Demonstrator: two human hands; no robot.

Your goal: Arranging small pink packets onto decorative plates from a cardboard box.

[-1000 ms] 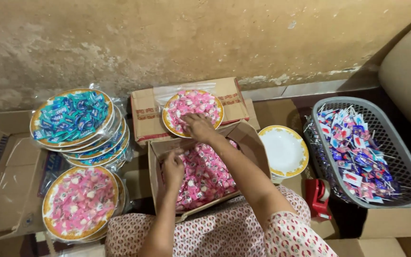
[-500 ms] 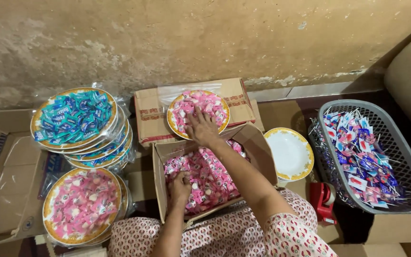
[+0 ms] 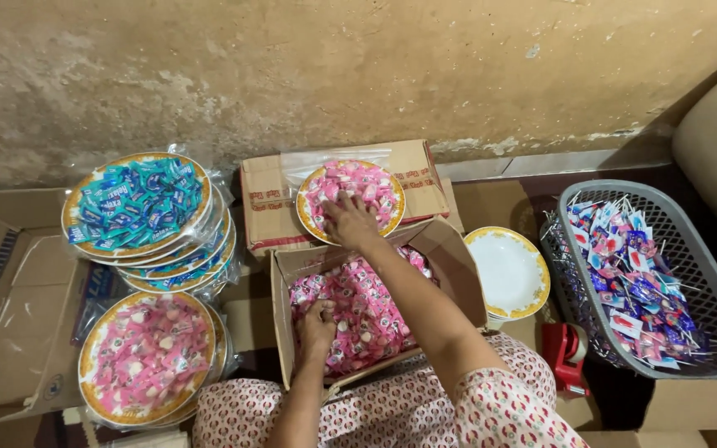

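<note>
Right hand (image 3: pixel 350 222) spread flat on the pink sweets in the plate (image 3: pixel 312 224) at upper centre, left hand (image 3: pixel 315 325) curled closed around sweets down in the open box (image 3: pixel 282 274) just below, grey basket (image 3: pixel 711 282) of lollipops far right.

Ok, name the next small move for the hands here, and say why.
Probably lift the left hand with a handful from the open box toward the plate: it is buried in pink sweets, while the right hand rests spreading those already on the plate.
</note>
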